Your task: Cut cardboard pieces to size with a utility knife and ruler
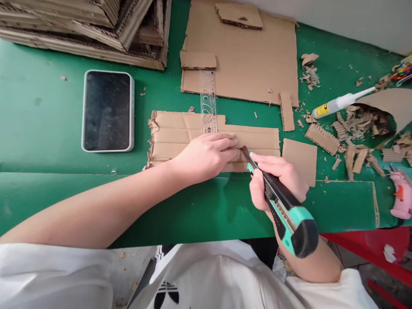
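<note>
My right hand point(280, 176) is closed round a black and turquoise utility knife point(283, 206). The knife's blade tip meets a creased strip of cardboard point(254, 135), just right of my left fingertips. Palm down, my left hand point(209, 154) lies flat on that strip with its fingers stretched out. It covers the near end of a clear plastic ruler point(208, 101), which runs away from me towards a larger cardboard sheet point(244, 60). A small cardboard piece point(198, 60) rests at the ruler's far end. What lies under my left palm is hidden.
At left lies a dark-screened device in a white case point(107, 111), below stacked cardboard frames point(96, 38). On the right are a glue bottle point(337, 104), a cardboard square point(299, 161), scraps point(357, 159) and a pink tool point(401, 195). The green table's point(193, 214) near edge is close to my body.
</note>
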Tool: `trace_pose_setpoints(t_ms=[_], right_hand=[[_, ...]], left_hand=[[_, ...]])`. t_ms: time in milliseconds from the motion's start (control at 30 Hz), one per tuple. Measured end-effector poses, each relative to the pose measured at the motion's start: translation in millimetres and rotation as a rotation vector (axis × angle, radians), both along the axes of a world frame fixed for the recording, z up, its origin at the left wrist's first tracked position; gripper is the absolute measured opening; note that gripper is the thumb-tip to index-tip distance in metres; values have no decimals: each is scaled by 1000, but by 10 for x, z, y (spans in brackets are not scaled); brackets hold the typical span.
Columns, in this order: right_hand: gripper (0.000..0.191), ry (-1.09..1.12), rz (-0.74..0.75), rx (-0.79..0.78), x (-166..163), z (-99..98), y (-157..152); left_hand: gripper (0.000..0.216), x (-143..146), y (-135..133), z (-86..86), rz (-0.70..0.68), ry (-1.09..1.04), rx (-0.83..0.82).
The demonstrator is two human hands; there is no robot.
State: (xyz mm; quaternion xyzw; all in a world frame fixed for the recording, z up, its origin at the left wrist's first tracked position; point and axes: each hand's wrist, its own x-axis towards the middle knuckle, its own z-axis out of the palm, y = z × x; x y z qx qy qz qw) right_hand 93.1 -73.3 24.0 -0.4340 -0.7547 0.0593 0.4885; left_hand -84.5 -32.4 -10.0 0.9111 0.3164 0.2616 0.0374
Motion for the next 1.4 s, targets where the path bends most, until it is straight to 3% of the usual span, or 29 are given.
trace_pose_setpoints(t_ms=[1100,1400], right_hand=[[25,7,-15,-73,-17,5,-29],[22,-51,-86,-125,6,122,-91]], left_hand=[[25,10,3,5,18,11,-11],[27,10,1,-21,37,11,-16]])
